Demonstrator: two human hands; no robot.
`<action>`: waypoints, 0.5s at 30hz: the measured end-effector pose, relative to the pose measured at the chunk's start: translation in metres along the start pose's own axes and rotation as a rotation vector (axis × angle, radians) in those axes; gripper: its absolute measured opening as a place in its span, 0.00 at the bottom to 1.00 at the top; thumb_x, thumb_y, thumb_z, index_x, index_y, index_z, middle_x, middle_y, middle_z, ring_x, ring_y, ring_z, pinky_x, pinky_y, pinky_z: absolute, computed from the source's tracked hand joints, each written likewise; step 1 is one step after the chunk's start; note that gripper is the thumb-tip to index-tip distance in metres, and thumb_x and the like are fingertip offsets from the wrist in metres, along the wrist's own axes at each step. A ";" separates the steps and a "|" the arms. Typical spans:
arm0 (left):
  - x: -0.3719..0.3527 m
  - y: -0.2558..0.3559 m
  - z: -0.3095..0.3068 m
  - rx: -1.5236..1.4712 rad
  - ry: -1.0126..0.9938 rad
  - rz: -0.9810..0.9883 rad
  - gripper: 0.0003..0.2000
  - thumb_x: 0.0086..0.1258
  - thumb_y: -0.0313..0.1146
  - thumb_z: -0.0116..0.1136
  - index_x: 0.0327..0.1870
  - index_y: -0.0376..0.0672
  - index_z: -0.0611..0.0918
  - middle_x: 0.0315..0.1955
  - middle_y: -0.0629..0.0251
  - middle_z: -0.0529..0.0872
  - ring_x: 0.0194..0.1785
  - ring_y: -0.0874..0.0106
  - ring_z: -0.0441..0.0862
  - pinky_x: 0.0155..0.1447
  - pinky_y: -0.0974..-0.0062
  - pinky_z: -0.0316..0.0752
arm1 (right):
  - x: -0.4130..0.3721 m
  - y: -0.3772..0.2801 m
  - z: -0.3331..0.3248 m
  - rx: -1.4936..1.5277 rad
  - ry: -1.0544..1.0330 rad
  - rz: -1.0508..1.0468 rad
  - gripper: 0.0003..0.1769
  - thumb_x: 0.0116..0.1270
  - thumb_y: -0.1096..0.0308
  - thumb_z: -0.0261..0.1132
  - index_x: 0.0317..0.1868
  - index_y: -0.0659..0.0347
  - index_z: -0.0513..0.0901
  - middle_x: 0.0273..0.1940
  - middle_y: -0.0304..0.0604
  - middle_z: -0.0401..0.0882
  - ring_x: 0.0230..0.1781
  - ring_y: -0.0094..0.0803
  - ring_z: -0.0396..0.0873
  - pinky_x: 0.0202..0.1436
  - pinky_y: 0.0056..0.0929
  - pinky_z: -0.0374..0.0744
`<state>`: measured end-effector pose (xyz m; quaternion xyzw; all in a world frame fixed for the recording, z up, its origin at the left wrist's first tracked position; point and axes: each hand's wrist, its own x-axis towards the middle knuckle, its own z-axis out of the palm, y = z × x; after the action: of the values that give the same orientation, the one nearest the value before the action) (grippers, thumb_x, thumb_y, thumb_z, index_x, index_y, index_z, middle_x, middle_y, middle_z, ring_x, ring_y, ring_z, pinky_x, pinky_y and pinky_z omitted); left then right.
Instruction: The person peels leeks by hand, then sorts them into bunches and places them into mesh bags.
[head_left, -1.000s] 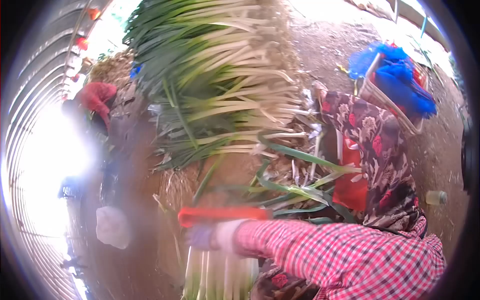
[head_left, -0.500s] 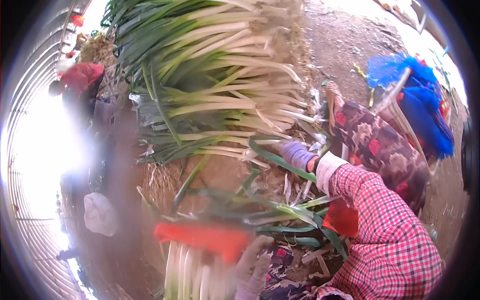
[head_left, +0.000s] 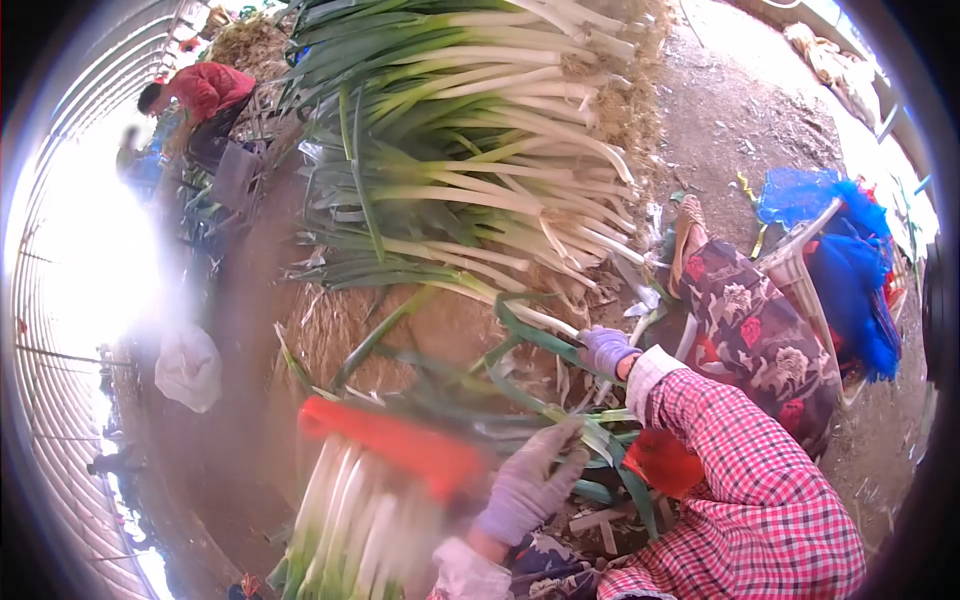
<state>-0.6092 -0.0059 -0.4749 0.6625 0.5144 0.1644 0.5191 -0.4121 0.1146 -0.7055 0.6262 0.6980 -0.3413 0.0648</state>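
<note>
My right hand [head_left: 607,352], in a purple glove, is closed on the white end of a leek [head_left: 540,318], whose green part still lies along the near edge of the leek pile [head_left: 500,150]. Lower and to the left, my left hand [head_left: 530,480], in a dirty pale purple glove, has its fingers apart and slightly bent, with nothing visible in it. It is close to loose green leek leaves [head_left: 600,440]. Beside it, a bundle of white leek stalks [head_left: 350,510] lies under a blurred red band [head_left: 395,445].
Patterned trouser legs [head_left: 750,320] and a foot are at the right. Behind them is a pale frame with blue netting [head_left: 850,270]. A white bag [head_left: 188,368] lies on the left ground. A person in a red top [head_left: 212,92] bends over at the upper left.
My left hand has moved up and right, away from the bundle. My right hand now has a leek drawn slightly out of the pile's near edge. The view has shifted.
</note>
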 end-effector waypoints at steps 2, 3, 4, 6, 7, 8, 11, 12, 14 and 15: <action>-0.005 0.018 0.011 0.078 -0.064 0.064 0.23 0.71 0.37 0.61 0.64 0.41 0.75 0.54 0.50 0.82 0.57 0.58 0.81 0.61 0.67 0.74 | 0.007 0.010 0.010 -0.006 0.088 -0.007 0.19 0.63 0.60 0.59 0.54 0.51 0.82 0.45 0.52 0.83 0.47 0.51 0.83 0.49 0.50 0.79; -0.008 0.029 0.012 0.064 -0.127 0.008 0.22 0.70 0.37 0.61 0.64 0.41 0.75 0.54 0.49 0.82 0.58 0.56 0.81 0.61 0.66 0.74 | 0.007 0.011 0.010 -0.004 0.128 -0.008 0.19 0.64 0.61 0.59 0.54 0.51 0.82 0.46 0.52 0.83 0.48 0.51 0.83 0.49 0.51 0.79; -0.012 0.028 0.018 -0.049 -0.157 -0.058 0.22 0.71 0.38 0.59 0.64 0.42 0.75 0.54 0.49 0.82 0.58 0.53 0.80 0.61 0.63 0.74 | 0.009 0.011 0.009 -0.008 0.053 0.040 0.20 0.65 0.63 0.58 0.57 0.50 0.80 0.50 0.53 0.82 0.51 0.51 0.82 0.52 0.50 0.78; -0.017 0.014 0.023 -0.007 -0.167 -0.045 0.23 0.72 0.37 0.58 0.65 0.40 0.74 0.53 0.50 0.83 0.57 0.58 0.81 0.61 0.67 0.74 | 0.011 0.007 0.015 0.039 0.099 0.047 0.22 0.65 0.63 0.58 0.61 0.50 0.78 0.51 0.53 0.82 0.52 0.51 0.81 0.53 0.50 0.78; -0.018 0.008 0.022 0.013 -0.172 -0.037 0.23 0.72 0.37 0.58 0.66 0.39 0.74 0.53 0.50 0.83 0.57 0.61 0.81 0.62 0.69 0.74 | 0.013 0.005 0.020 0.061 0.123 0.051 0.24 0.65 0.63 0.57 0.62 0.49 0.76 0.52 0.52 0.81 0.53 0.51 0.81 0.54 0.50 0.78; -0.020 0.002 0.021 0.057 -0.182 -0.067 0.24 0.71 0.37 0.59 0.66 0.39 0.74 0.52 0.50 0.83 0.56 0.61 0.82 0.61 0.69 0.75 | 0.014 0.002 0.027 0.062 0.137 0.048 0.27 0.66 0.63 0.57 0.67 0.48 0.71 0.54 0.53 0.81 0.55 0.49 0.80 0.55 0.49 0.78; -0.021 -0.001 0.011 0.201 -0.163 -0.066 0.24 0.70 0.38 0.60 0.65 0.41 0.75 0.52 0.51 0.83 0.54 0.58 0.83 0.59 0.67 0.76 | 0.013 -0.018 0.048 0.057 0.189 0.197 0.27 0.66 0.64 0.57 0.66 0.50 0.71 0.54 0.54 0.81 0.54 0.48 0.81 0.54 0.49 0.78; -0.021 -0.003 0.010 0.202 -0.163 -0.033 0.24 0.69 0.38 0.61 0.65 0.41 0.75 0.51 0.51 0.84 0.53 0.57 0.83 0.58 0.66 0.77 | 0.020 -0.020 0.059 0.066 0.117 0.234 0.27 0.65 0.62 0.59 0.65 0.52 0.71 0.50 0.55 0.83 0.49 0.48 0.84 0.51 0.49 0.80; -0.014 0.000 0.003 0.217 -0.139 0.040 0.24 0.68 0.38 0.61 0.64 0.43 0.76 0.50 0.51 0.84 0.51 0.55 0.83 0.56 0.64 0.77 | 0.011 -0.021 0.090 0.135 0.000 0.139 0.27 0.64 0.58 0.62 0.62 0.58 0.71 0.42 0.56 0.85 0.44 0.52 0.85 0.47 0.49 0.80; -0.008 0.005 -0.002 0.205 -0.126 0.026 0.23 0.68 0.38 0.61 0.64 0.43 0.76 0.49 0.51 0.84 0.51 0.54 0.83 0.55 0.63 0.77 | -0.005 -0.029 0.085 0.198 -0.119 0.071 0.28 0.64 0.56 0.63 0.62 0.60 0.71 0.41 0.56 0.85 0.43 0.54 0.85 0.46 0.49 0.79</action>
<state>-0.6113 -0.0115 -0.4673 0.7278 0.4860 0.0757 0.4779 -0.4657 0.0636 -0.7556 0.6324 0.6333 -0.4426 0.0558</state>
